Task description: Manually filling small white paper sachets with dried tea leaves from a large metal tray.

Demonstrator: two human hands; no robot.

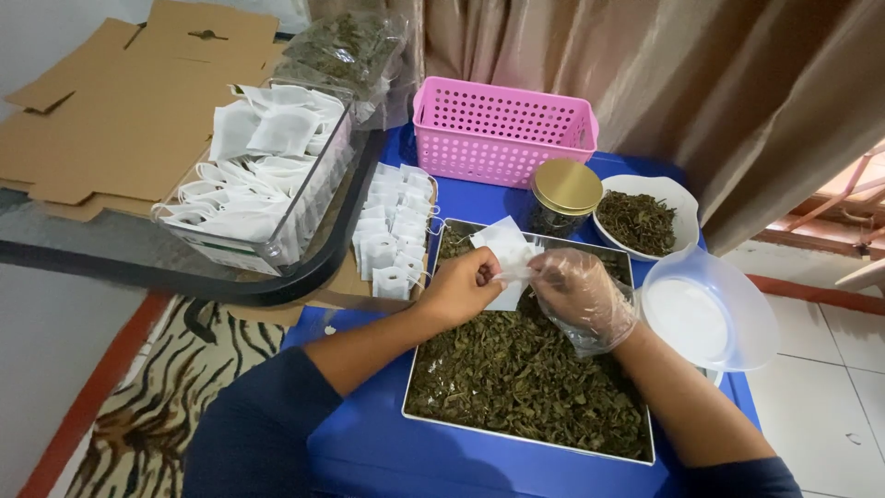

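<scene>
- Your work sits on a blue plastic table (369,433), pushed against a brown curtain (719,83).
- To your left, flattened brown cardboard sheets (111,120) lie on a dark-rimmed glass tabletop (64,235).
- Directly under your hands is a large rectangular metal tray (525,438) filled with dried green-brown leaves (516,378).
- A clear rectangular plastic bin (286,231) on the glass tabletop holds a heap of white drawstring filter bags (267,138).
- A pink perforated plastic basket (498,129) stands at the far edge of the blue table.
- A round translucent plastic lid (710,309) lies just right of the tray, near your right forearm.
- A white scalloped ceramic bowl (678,198) of the same dried leaves sits behind that lid.
- Rows of flat white empty filter bags (392,231) lie between the bin and the tray.
- A glass jar with a round gold metal lid (565,189) stands beside the bowl.
- Your right hand (581,295), in a clear disposable plastic glove, has fingers curled, gripping the lower edge of a small white paper filter bag (507,254).
- Your bare left hand (461,286) pinches that bag's left side between thumb and fingertips.
- The bag is held just above the far end of the tray, between both hands.
</scene>
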